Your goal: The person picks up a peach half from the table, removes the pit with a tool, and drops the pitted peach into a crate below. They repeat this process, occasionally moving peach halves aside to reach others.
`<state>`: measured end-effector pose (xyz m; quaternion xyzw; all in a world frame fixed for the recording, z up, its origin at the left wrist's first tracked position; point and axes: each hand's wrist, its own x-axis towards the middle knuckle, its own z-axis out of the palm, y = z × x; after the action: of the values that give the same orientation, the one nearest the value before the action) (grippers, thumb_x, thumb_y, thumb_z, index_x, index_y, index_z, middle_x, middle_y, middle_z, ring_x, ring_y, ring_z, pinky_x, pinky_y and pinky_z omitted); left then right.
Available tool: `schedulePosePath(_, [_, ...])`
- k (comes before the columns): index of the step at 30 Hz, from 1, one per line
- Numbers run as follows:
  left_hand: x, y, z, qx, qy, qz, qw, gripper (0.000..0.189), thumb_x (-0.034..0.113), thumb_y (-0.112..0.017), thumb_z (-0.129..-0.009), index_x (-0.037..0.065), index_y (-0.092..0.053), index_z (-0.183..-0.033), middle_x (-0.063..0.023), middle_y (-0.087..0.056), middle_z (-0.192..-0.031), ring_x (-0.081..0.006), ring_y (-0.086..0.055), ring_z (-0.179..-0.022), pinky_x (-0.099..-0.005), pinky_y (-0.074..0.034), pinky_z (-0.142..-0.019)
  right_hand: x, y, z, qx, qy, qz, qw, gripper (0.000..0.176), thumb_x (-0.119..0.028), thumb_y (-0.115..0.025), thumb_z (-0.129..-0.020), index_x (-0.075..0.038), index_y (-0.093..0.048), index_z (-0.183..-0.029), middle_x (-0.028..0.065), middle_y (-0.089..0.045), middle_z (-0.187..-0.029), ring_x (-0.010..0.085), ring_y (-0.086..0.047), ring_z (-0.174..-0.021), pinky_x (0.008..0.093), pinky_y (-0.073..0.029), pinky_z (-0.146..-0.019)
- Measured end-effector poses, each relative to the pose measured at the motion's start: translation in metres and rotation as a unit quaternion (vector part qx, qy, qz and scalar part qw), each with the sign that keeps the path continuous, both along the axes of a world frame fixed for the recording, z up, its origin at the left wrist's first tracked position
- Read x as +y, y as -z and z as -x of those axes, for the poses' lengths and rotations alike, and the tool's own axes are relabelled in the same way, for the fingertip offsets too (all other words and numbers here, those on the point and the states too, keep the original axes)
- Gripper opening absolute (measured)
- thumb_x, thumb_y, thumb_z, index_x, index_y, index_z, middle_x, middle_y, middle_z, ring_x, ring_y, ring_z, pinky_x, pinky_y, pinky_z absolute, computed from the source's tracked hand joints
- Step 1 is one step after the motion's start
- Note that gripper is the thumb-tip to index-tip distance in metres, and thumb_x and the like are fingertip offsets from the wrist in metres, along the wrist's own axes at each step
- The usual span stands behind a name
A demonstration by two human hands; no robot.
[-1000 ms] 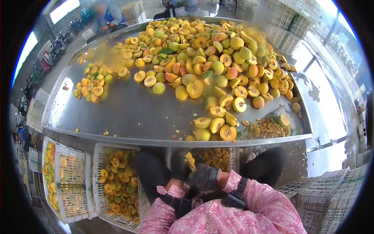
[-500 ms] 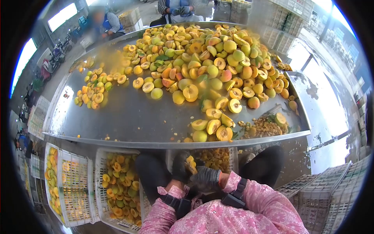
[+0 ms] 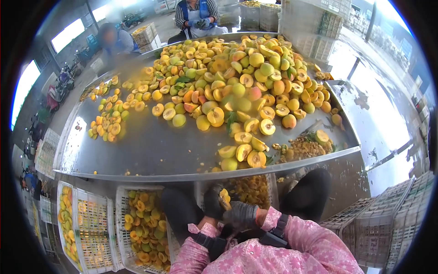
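Observation:
In front of my lap, my left hand (image 3: 212, 202) in a dark glove is closed around a cut yellow peach (image 3: 224, 198). My right hand (image 3: 242, 214), in a grey knitted glove, is curled close against the left one, just below the fruit. Whatever its fingers grip is hidden from me. Under the table edge and between my knees stands a crate (image 3: 273, 192) with orange fruit pieces (image 3: 251, 188) in it. A heap of whole and halved peaches (image 3: 237, 82) covers the back of the metal table (image 3: 150, 155).
Loose pits (image 3: 303, 148) lie at the table's front right. To my left stand a crate of peach halves (image 3: 146, 228) and another white crate (image 3: 93, 228). Stacked crates (image 3: 378, 228) are on my right. A co-worker (image 3: 198, 20) sits across the table, another person (image 3: 116, 43) at the far left.
The camera view has shifted slightly, so the table sits lower in the picture. Both hands stay together at my lap, with the peach still in the left one.

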<state>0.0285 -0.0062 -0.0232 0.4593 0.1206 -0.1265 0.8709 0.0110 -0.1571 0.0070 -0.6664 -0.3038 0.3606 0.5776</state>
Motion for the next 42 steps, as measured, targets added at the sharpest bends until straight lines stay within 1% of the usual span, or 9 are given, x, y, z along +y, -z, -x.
schedulePosePath(4, [-0.002,-0.018,0.003,0.055,0.000,0.198,0.979,0.019,0.022,-0.047,-0.084,0.011,-0.050,-0.069,0.0007,-0.044,-0.056,-0.0129,-0.045,-0.046,-0.0248,-0.038,-0.042,-0.006,-0.050,0.008,0.379,0.082,-0.090,0.917,0.018,-0.020,-0.061,-0.083,-0.006,-0.057,-0.095,0.0011,-0.058,-0.077,0.0102,-0.051,-0.067,0.0273,-0.043,-0.058])
schedulePosePath(17, [-0.007,-0.049,-0.006,0.060,-0.090,0.271,0.956,0.025,0.010,-0.047,-0.084,0.001,-0.052,-0.108,-0.0165,-0.057,-0.107,-0.0299,-0.057,-0.099,-0.0421,-0.048,-0.088,-0.040,-0.006,0.013,0.313,0.138,-0.036,0.939,0.022,-0.024,-0.062,-0.082,-0.007,-0.054,-0.091,0.0013,-0.054,-0.064,0.0104,-0.049,-0.051,0.0255,-0.039,-0.045])
schedulePosePath(28, [-0.001,-0.095,0.029,-0.090,0.051,-0.243,0.965,0.034,0.004,-0.055,-0.081,-0.003,-0.052,-0.114,-0.0111,-0.062,-0.101,-0.0197,-0.061,-0.089,-0.0302,-0.050,-0.081,-0.042,-0.050,0.020,0.360,0.140,-0.064,0.920,0.029,-0.018,-0.060,-0.083,-0.010,-0.048,-0.108,0.0011,-0.051,-0.065,0.0103,-0.047,-0.046,0.0232,-0.037,-0.039])
schedulePosePath(29, [0.016,-0.096,0.033,-0.344,0.040,-0.455,0.820,0.031,0.002,-0.053,-0.080,-0.004,-0.054,-0.110,-0.0128,-0.062,-0.100,-0.0196,-0.061,-0.086,-0.0295,-0.050,-0.079,-0.045,-0.045,0.022,0.364,0.131,-0.073,0.920,0.029,-0.018,-0.060,-0.083,-0.010,-0.049,-0.109,0.0011,-0.052,-0.066,0.0104,-0.048,-0.048,0.0233,-0.038,-0.041])
schedulePosePath(31, [0.027,-0.138,0.052,-0.096,-0.099,-0.078,0.987,0.028,0.002,-0.054,-0.079,-0.005,-0.056,-0.106,-0.0144,-0.062,-0.099,-0.0205,-0.061,-0.084,-0.0297,-0.051,-0.077,-0.048,-0.044,0.024,0.312,0.129,-0.034,0.941,0.027,-0.020,-0.060,-0.082,-0.007,-0.053,-0.105,0.0023,-0.056,-0.072,0.0110,-0.052,-0.056,0.0255,-0.041,-0.047])
schedulePosePath(35, [0.093,-0.203,0.082,-0.213,-0.224,-0.385,0.870,0.016,0.000,-0.054,-0.080,-0.002,-0.060,-0.095,-0.0128,-0.057,-0.104,-0.0201,-0.059,-0.089,-0.0310,-0.050,-0.077,-0.053,-0.054,0.010,0.034,0.075,0.183,0.980,0.027,-0.024,-0.060,-0.079,-0.001,-0.059,-0.093,0.0097,-0.063,-0.079,0.0169,-0.058,-0.068,0.0338,-0.045,-0.059])
schedulePosePath(36, [0.138,-0.181,0.088,-0.264,-0.212,-0.667,0.664,0.018,-0.001,-0.053,-0.080,-0.002,-0.060,-0.097,-0.0137,-0.058,-0.103,-0.0221,-0.058,-0.094,-0.0328,-0.048,-0.081,-0.054,-0.054,0.005,-0.044,0.042,0.240,0.969,0.028,-0.025,-0.060,-0.078,-0.001,-0.059,-0.092,0.0123,-0.064,-0.078,0.0196,-0.059,-0.068,0.0359,-0.046,-0.060])
schedulePosePath(40, [0.184,-0.157,0.098,0.085,-0.235,-0.910,0.332,0.037,0.021,-0.065,-0.076,0.001,-0.059,-0.106,-0.0177,-0.058,-0.108,-0.0311,-0.054,-0.103,-0.0399,-0.041,-0.089,-0.064,-0.029,-0.010,-0.062,-0.006,0.230,0.971,0.032,-0.029,-0.058,-0.078,0.001,-0.059,-0.091,0.0185,-0.063,-0.077,0.0293,-0.060,-0.069,0.0396,-0.046,-0.062])
schedulePosePath(42, [0.189,-0.150,0.076,-0.008,-0.266,-0.831,0.488,0.044,0.025,-0.066,-0.074,0.002,-0.057,-0.110,-0.0184,-0.057,-0.110,-0.0315,-0.053,-0.105,-0.0400,-0.041,-0.090,-0.069,0.018,-0.023,-0.164,-0.072,0.229,0.957,0.034,-0.030,-0.059,-0.077,0.001,-0.059,-0.089,0.0188,-0.063,-0.078,0.0320,-0.060,-0.070,0.0403,-0.046,-0.063])
